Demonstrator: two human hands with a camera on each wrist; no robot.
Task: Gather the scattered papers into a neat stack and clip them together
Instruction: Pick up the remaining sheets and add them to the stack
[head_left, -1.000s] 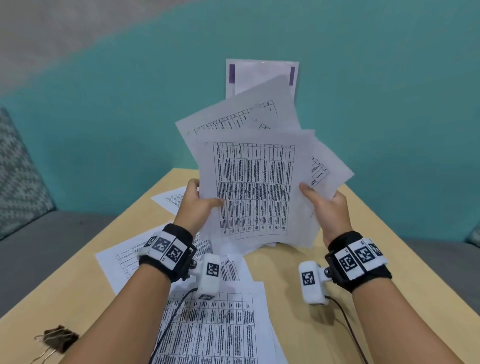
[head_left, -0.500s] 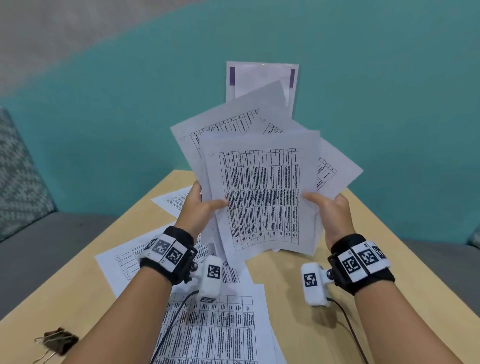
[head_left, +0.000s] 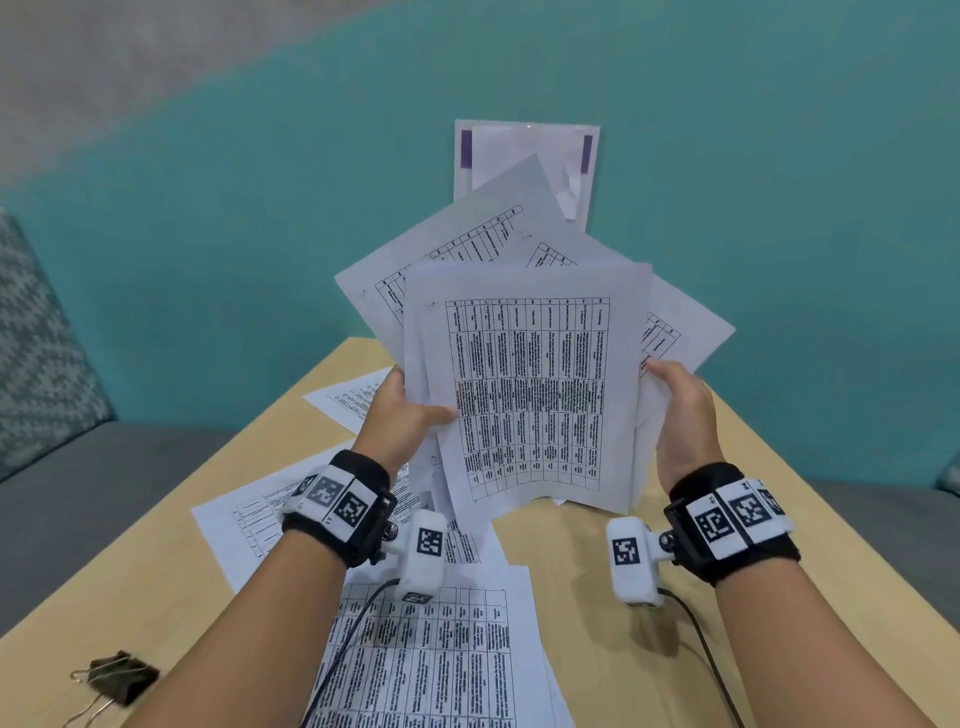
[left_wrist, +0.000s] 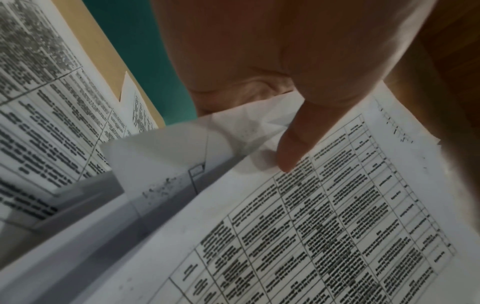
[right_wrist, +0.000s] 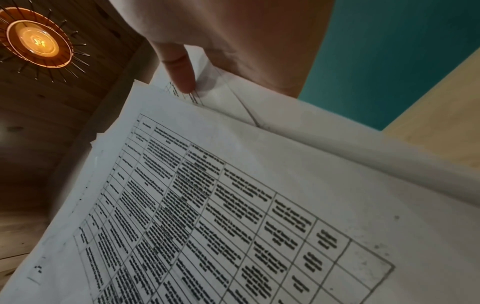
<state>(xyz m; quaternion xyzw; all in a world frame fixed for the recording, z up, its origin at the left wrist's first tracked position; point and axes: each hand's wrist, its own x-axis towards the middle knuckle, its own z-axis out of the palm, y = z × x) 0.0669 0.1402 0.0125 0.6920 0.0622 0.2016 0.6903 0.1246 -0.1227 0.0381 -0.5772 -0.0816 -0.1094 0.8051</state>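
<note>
I hold a fanned, uneven bundle of printed papers (head_left: 530, 389) upright above the table, its front sheet showing a table of text. My left hand (head_left: 402, 410) grips the bundle's left edge, thumb (left_wrist: 293, 148) pressed on the front sheet (left_wrist: 324, 236). My right hand (head_left: 675, 410) grips the right edge, thumb (right_wrist: 182, 76) on the paper (right_wrist: 233, 205). More printed sheets (head_left: 431, 660) lie loose on the wooden table (head_left: 623, 649) below my wrists. A dark binder clip (head_left: 122, 675) lies near the table's front left corner.
One more sheet (head_left: 348, 400) lies at the far left of the table. A teal wall (head_left: 779, 208) with a taped white notice (head_left: 524, 150) stands behind the table. Grey seating (head_left: 78, 493) runs along the left and right sides.
The bundle has risen slightly and the front sheet has shifted right, squaring up between my hands. Both hands keep their grip on the edges.
</note>
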